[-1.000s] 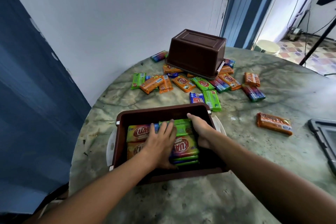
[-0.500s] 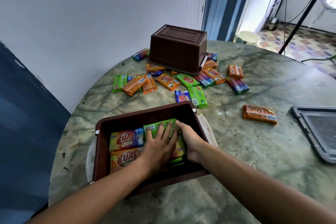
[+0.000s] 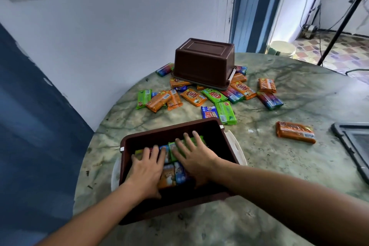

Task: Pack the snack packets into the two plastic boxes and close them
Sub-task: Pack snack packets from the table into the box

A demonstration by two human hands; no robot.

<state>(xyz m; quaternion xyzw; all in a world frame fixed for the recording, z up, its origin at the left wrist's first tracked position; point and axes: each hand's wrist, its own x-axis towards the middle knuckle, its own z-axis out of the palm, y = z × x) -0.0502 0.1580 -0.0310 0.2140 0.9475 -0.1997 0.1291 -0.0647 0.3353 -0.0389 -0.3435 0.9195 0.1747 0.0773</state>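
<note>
Near counter's front edge: open box [image 3: 215, 128], snack packets [image 3: 169, 173] inside, light, crinkly, slippery; left hand [image 3: 146, 170] and right hand [image 3: 194, 155] press flat, fingers straight.

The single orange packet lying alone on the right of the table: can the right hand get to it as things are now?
Probably yes. The orange packet lies alone on bare table, with nothing between it and the right hand, which only presses flat on packets in the open box.

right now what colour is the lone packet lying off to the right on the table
Orange, with a small white label; the lone packet shows clearly in the head view.
</note>
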